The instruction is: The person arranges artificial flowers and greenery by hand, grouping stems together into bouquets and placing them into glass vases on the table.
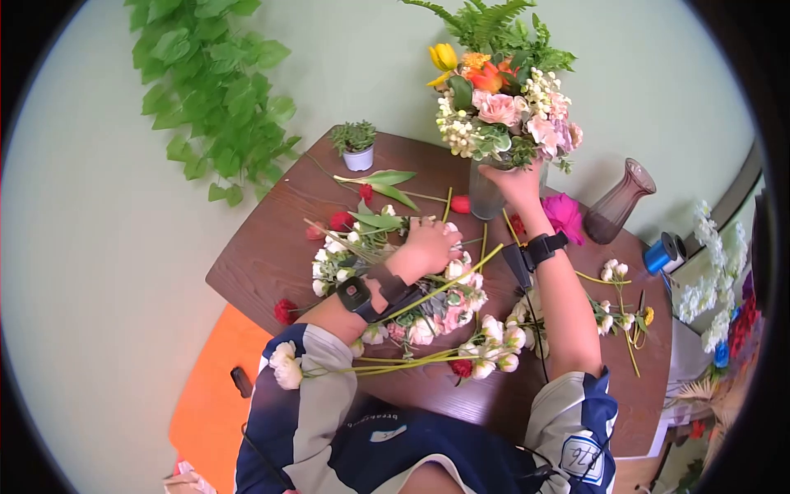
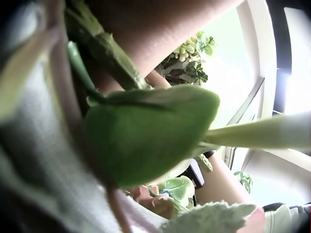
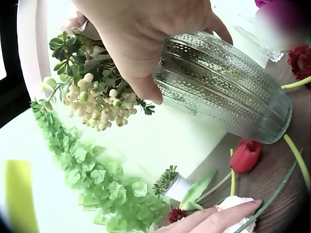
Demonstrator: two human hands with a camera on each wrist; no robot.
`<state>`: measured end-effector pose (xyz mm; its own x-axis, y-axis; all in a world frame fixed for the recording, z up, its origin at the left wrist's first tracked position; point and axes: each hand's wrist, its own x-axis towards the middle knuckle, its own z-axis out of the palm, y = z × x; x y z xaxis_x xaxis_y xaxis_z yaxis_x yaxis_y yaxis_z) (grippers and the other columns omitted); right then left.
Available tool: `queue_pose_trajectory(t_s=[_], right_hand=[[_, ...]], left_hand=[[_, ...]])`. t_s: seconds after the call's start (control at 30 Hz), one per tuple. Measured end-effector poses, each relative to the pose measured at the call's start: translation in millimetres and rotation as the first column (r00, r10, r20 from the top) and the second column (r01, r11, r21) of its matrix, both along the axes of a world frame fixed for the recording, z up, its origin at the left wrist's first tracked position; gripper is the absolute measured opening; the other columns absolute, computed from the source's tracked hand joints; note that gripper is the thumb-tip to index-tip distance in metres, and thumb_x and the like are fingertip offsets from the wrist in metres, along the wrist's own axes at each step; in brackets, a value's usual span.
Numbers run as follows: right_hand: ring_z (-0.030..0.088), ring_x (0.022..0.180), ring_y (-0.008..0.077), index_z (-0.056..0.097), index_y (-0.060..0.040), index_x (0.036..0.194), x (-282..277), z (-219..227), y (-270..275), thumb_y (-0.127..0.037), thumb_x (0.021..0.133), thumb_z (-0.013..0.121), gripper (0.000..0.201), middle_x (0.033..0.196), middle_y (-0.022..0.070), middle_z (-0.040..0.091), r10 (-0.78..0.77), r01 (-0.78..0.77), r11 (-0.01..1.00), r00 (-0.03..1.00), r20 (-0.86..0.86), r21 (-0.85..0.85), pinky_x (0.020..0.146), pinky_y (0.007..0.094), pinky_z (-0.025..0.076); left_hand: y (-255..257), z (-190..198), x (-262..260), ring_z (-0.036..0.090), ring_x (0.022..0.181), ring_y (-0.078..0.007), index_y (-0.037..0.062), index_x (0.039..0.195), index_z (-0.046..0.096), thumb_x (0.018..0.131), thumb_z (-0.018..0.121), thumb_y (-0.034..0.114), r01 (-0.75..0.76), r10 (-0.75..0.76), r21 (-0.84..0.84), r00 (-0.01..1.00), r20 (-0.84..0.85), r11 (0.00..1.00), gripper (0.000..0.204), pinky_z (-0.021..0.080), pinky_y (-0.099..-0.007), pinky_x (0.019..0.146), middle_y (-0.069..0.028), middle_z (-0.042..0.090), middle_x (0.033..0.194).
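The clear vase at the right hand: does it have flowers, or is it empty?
Not empty: in the head view, a mixed bouquet rises from the clear vase, above the right hand.

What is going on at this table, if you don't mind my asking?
A person is handling flowers here. Their right hand grips a ribbed glass vase near its top, and a mixed bouquet stands in it. Their left hand rests among loose flowers on the brown table; whether it grips a stem is hidden. A second, tinted vase stands off to the right.
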<state>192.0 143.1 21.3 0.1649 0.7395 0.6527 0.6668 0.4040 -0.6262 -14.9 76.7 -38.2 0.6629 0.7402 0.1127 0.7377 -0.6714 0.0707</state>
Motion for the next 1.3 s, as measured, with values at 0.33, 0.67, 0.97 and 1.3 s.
queue_pose_trajectory(t_s=[0.33,0.67,0.97,1.3], right_hand=[[0.035,0.112,0.0350,0.052,-0.0054,0.113,-27.1,8.1,22.6,-0.023,0.053,0.079,0.068,0.120,0.0167,0.045,0.128,-0.128,0.991,0.992,-0.001,0.049,0.098,0.0423,0.029],[0.035,0.112,0.0349,0.042,-0.0014,0.121,-65.5,9.7,29.1,-0.022,0.052,0.080,0.082,0.121,0.0191,0.038,0.069,-0.070,0.996,0.997,0.027,0.058,0.098,0.0388,0.032],[0.035,0.114,0.0363,0.041,-0.0014,0.123,-60.3,8.9,31.6,-0.021,0.052,0.080,0.084,0.122,0.0211,0.038,-0.013,0.006,0.997,0.995,0.101,0.074,0.099,0.0399,0.032],[0.038,0.112,0.0365,0.036,-0.0010,0.126,-58.7,7.5,39.2,-0.023,0.052,0.080,0.088,0.123,0.0221,0.037,-0.059,0.054,0.997,0.994,0.096,0.053,0.096,0.0401,0.036]], left_hand=[[-17.9,-2.1,-4.6,0.036,0.118,-0.0429,0.0208,0.126,0.046,0.087,0.046,0.045,-0.028,0.031,-0.089,0.999,0.039,0.996,0.046,0.028,-0.0558,0.094,-0.0209,0.045,0.122],[-15.3,-6.9,-6.8,0.039,0.113,-0.0416,0.0194,0.124,0.048,0.085,0.049,0.044,-0.016,0.016,-0.007,0.997,0.081,1.000,0.046,0.031,-0.0536,0.090,-0.0221,0.047,0.115],[-26.7,95.8,-49.4,0.055,0.095,-0.0339,0.0066,0.114,0.050,0.082,0.058,0.035,0.022,-0.027,0.017,0.924,0.382,1.000,0.044,0.043,-0.0424,0.078,-0.0175,0.052,0.104],[8.5,189.5,-157.0,0.054,0.076,-0.0061,0.0010,0.092,0.063,0.085,0.059,0.016,-0.364,0.222,-0.014,0.538,0.813,0.931,0.017,0.042,-0.0208,0.067,-0.0012,0.063,0.082]])
